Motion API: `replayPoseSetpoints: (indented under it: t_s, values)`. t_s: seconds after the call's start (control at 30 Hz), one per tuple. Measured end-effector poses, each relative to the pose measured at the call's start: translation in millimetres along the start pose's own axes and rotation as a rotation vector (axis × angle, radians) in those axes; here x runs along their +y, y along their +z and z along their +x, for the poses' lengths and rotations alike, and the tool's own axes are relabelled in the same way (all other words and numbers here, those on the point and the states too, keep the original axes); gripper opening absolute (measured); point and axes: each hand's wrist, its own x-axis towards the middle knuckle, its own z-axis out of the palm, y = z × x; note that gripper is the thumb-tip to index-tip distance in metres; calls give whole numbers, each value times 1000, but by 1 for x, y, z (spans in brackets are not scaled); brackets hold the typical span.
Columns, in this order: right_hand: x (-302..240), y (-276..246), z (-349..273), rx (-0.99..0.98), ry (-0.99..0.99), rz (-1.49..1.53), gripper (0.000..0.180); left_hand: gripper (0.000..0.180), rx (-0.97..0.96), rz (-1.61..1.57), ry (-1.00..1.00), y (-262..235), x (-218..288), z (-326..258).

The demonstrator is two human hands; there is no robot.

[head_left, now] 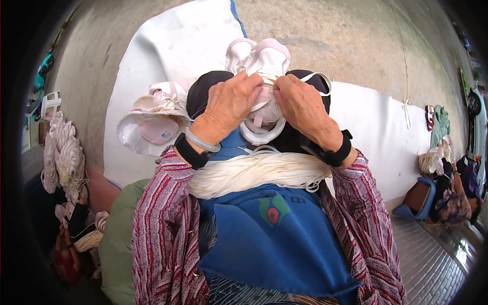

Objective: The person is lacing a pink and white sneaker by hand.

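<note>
A white and pink sneaker (262, 129) sits between my knees, its heel toward me. Over its lacing, my left hand (231, 101) is closed in a pinch on a cream shoelace. Opposite it, my right hand (304, 108) pinches the lace as well, and a loop of shoelace (325, 81) curves out past that hand. My fingertips partly hide the eyelets. A thick bundle of cream laces (259, 175) lies across my lap on a blue apron (274, 244). Just beyond the held shoe stand more white and pink sneakers (269, 55).
White sheeting (173, 38) covers the ground ahead and to both sides. Left of my knee, an open bag (152, 122) holds shoes. Other people sit at the far left (68, 254) and far right (455, 195), near bundles of laces (63, 152). A white stool (51, 104) stands at left.
</note>
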Motion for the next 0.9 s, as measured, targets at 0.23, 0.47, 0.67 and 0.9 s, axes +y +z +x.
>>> replayPoseSetpoints:
  t_s: [0.23,0.47,0.67,0.9]
  values:
    - [-7,13,-7,101,94,87,12,11,-79,72,-30,-6,3,2]
    - [-12,19,-14,66,117,43,12,12,-175,-31,-110,-9,7,1]
    - [-11,31,-12,204,112,190,11,11,-83,1,-96,-2,8,-2]
    - [-21,4,-7,80,65,-43,8,10,-135,100,-51,-15,10,12]
